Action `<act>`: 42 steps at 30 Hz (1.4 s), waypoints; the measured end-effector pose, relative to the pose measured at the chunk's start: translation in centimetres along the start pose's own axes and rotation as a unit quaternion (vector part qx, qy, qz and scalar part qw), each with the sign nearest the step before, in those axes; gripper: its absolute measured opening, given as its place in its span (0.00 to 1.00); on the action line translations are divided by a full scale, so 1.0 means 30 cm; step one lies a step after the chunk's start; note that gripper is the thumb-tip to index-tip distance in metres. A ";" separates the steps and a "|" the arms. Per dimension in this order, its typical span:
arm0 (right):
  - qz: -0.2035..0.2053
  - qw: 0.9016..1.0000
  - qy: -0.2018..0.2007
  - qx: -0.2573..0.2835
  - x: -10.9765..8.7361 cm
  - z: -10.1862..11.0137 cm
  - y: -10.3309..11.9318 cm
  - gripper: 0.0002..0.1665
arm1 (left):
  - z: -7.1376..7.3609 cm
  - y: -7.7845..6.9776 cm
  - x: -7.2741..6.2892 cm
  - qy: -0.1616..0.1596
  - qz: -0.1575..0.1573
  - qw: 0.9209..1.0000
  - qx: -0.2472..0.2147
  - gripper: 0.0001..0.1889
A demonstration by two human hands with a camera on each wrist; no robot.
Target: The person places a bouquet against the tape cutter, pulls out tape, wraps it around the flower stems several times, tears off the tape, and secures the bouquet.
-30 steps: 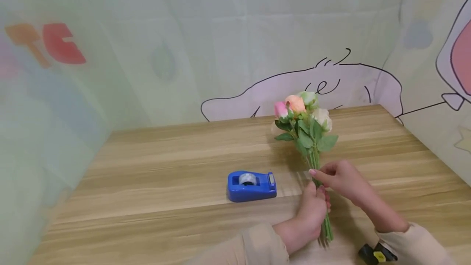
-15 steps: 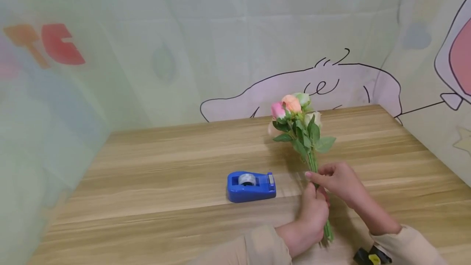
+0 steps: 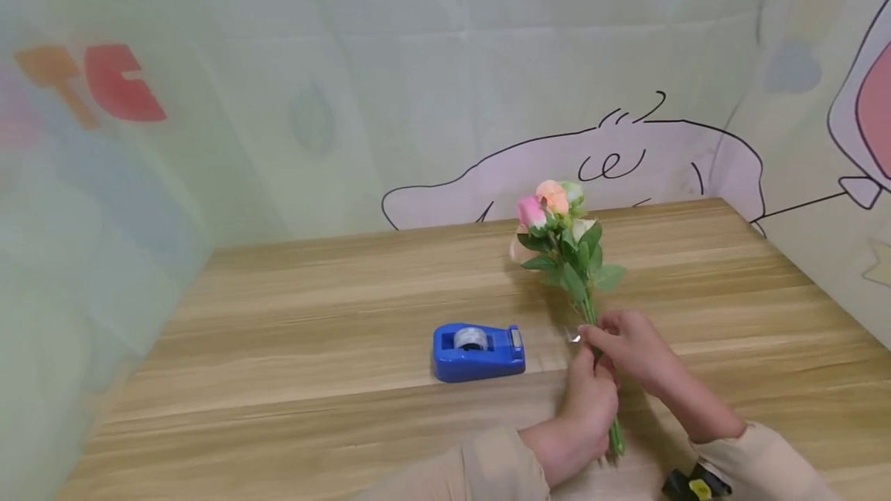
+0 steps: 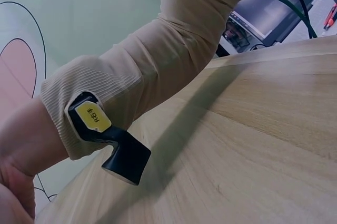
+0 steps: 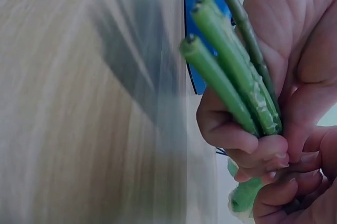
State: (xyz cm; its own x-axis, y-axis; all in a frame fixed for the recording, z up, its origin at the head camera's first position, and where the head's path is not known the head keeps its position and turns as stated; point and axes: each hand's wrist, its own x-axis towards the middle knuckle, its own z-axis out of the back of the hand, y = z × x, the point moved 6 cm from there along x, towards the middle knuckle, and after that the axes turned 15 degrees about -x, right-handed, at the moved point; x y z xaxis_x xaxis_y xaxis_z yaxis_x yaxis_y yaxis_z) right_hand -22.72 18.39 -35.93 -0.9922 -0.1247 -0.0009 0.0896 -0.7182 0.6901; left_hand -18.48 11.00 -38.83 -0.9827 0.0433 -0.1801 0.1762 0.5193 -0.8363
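Note:
In the head view, a bouquet (image 3: 572, 281) of pink, peach, pale green and cream flowers leans away from me above the table. My left hand (image 3: 588, 404) grips its green stems (image 5: 224, 58) low down, with fingers curled round them in the right wrist view; the cut ends stick out past that hand. Just above it, my right hand (image 3: 633, 342) pinches at the stems. A shiny bit of clear tape (image 3: 574, 337) shows at its thumb tip; most of the strip is hidden. Left of both hands stands a blue tape dispenser (image 3: 479, 354) holding a roll.
The wooden table (image 3: 299, 393) meets printed cloth walls (image 3: 418, 99) at the back and sides. A black wrist camera (image 4: 129, 155) sits on the right sleeve (image 4: 152, 66). A laptop (image 4: 268, 10) and cables appear beyond the table edge in the left wrist view.
The bouquet has turned a little, and its cream flower has slipped partly behind leaves. My right hand has shifted slightly left; a shiny bit of tape now shows by its thumb. The dispenser stays put.

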 end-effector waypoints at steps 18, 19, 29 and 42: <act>0.009 0.998 0.038 0.056 0.017 -0.036 -0.006 0.13 | 0.010 -0.021 0.014 0.044 0.011 0.999 -0.026 0.18; 0.009 0.997 0.041 0.060 0.017 -0.039 -0.006 0.13 | 0.013 -0.020 0.015 0.045 0.014 0.999 -0.028 0.17; 0.022 0.994 0.075 0.080 0.016 -0.060 0.003 0.13 | 0.049 -0.014 0.033 0.032 0.073 0.996 -0.043 0.09; 0.027 0.988 0.098 0.113 0.022 -0.041 0.003 0.13 | 0.115 -0.013 0.035 0.126 0.168 0.977 -0.022 0.17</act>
State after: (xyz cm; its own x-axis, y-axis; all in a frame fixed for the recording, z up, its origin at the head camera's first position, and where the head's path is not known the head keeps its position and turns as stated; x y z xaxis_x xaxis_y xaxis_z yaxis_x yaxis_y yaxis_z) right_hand -23.25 17.41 -36.77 -0.9486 -0.3048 -0.0856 0.0975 -0.5386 0.8369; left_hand -19.37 7.91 -40.48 -0.8536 0.4237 -0.3032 0.4945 0.4758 -0.7274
